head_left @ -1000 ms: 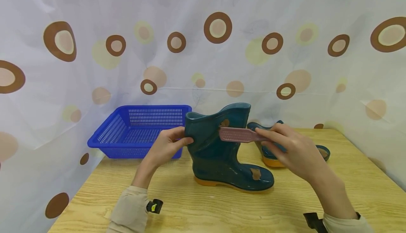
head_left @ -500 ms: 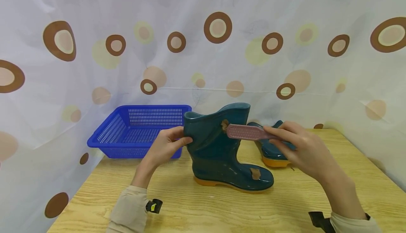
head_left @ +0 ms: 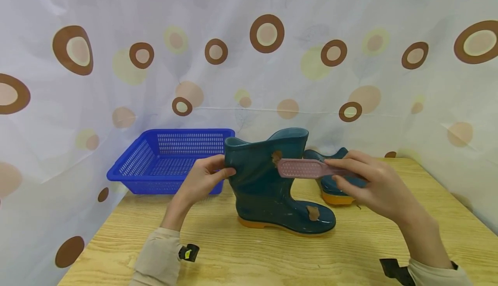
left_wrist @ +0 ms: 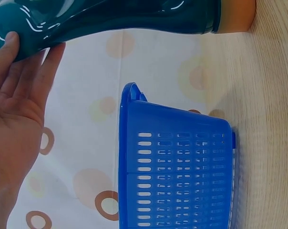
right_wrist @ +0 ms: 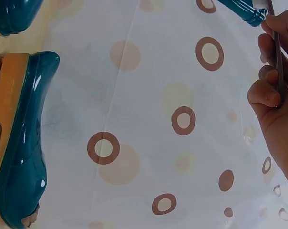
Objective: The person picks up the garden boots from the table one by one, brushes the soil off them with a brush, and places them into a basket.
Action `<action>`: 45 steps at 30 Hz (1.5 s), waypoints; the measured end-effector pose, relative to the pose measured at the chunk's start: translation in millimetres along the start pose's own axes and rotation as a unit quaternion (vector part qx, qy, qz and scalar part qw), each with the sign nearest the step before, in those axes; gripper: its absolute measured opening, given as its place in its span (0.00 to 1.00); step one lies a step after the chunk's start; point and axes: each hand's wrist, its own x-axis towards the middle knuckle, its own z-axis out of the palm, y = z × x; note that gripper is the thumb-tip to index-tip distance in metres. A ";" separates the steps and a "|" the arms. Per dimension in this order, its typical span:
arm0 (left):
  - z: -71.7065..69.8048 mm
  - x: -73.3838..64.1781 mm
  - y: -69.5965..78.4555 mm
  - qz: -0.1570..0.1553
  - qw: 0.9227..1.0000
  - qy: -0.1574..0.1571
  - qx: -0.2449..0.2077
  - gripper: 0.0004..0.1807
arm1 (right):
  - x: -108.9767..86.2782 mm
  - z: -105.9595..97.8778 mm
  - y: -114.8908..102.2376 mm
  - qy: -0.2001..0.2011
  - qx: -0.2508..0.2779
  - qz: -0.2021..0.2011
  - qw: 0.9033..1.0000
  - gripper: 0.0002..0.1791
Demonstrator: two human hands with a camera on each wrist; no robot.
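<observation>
A dark green rubber boot [head_left: 268, 191] with an orange sole stands upright on the table, toe to the right. Brown smears mark its shaft and toe. My left hand [head_left: 204, 180] grips the back of the shaft near the top, its thumb on the near side; the left wrist view shows this hand [left_wrist: 20, 90] against the boot [left_wrist: 125, 16]. With my right hand [head_left: 375, 182] I hold a pink brush [head_left: 301, 168] by its handle. The brush head lies over the shaft by the upper brown smear [head_left: 276, 157]. Whitish bristles [right_wrist: 260, 4] show in the right wrist view.
A blue perforated basket [head_left: 171, 184] stands at the back left of the wooden table [head_left: 218, 255]. Another green boot [head_left: 334, 186], partly hidden by my right hand, is behind on the right. A patterned curtain [head_left: 249, 74] hangs behind the table.
My right hand and the brush have shifted to the right, rising and then dropping slightly, which uncovers more of the shaft's brown smear. My left hand stays on the boot, almost unmoved.
</observation>
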 end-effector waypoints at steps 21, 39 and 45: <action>-0.4 -0.5 0.0 -0.006 1.000 0.003 0.007 0.13 | 7.8 8.4 -6.3 0.050 -0.069 -0.013 0.996 0.27; 0.6 0.1 2.4 0.013 1.000 0.006 0.002 0.12 | 5.7 7.7 -6.2 0.012 -0.087 0.019 0.996 0.30; 0.7 -0.3 1.7 0.007 1.000 0.005 0.003 0.12 | 3.1 0.2 -4.5 -0.001 -0.083 0.027 0.996 0.29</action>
